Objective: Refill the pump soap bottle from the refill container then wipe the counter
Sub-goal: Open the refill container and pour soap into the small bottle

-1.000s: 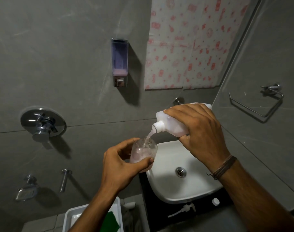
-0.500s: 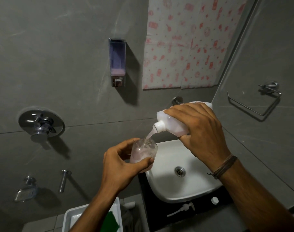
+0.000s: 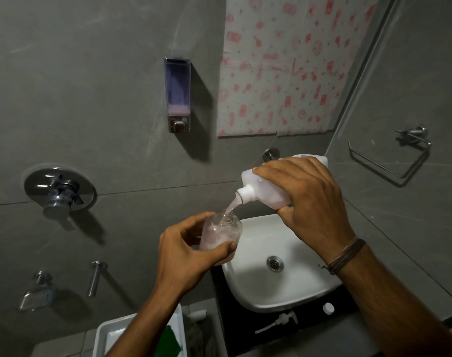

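Note:
My left hand [image 3: 186, 256] grips a clear soap bottle [image 3: 223, 231], pump removed, holding it upright beside the sink. Pink soap fills its lower part. My right hand [image 3: 309, 202] grips the white refill container [image 3: 261, 189], tipped with its threaded neck pointing down-left. A pale pink stream runs from that neck into the clear bottle's mouth. The white pump head [image 3: 277, 323] lies on the black counter [image 3: 245, 328] in front of the sink, and a small white cap [image 3: 328, 308] lies to its right.
A white basin [image 3: 284, 287] sits on the counter under my right hand. A wall soap dispenser [image 3: 177, 94], a shower valve [image 3: 59, 191] and a towel ring [image 3: 392, 155] are fixed to the grey walls. A white tub [image 3: 104, 336] with a green cloth [image 3: 168, 341] stands below left.
Both hands hold nearly the same pose while the soap keeps flowing. The view has shifted slightly.

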Tool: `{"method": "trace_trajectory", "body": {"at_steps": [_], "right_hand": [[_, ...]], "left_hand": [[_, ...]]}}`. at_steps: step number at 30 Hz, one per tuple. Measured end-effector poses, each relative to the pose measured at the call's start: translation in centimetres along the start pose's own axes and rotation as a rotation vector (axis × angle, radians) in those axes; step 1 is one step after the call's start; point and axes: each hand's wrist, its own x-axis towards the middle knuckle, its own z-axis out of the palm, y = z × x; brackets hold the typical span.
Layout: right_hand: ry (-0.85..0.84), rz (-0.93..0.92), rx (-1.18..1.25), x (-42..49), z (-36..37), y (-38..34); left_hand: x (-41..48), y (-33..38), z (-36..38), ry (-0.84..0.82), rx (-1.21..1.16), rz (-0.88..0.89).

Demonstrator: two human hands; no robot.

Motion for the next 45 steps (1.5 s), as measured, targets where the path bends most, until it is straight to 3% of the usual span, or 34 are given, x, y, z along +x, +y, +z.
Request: {"method": "trace_trajectory", "body": {"at_steps": [45], "right_hand": [[-0.001, -0.011, -0.026, 0.9, 0.4, 0.5]], "left_hand": [[1.1, -0.9, 0.6, -0.007, -0.014, -0.031]]}}
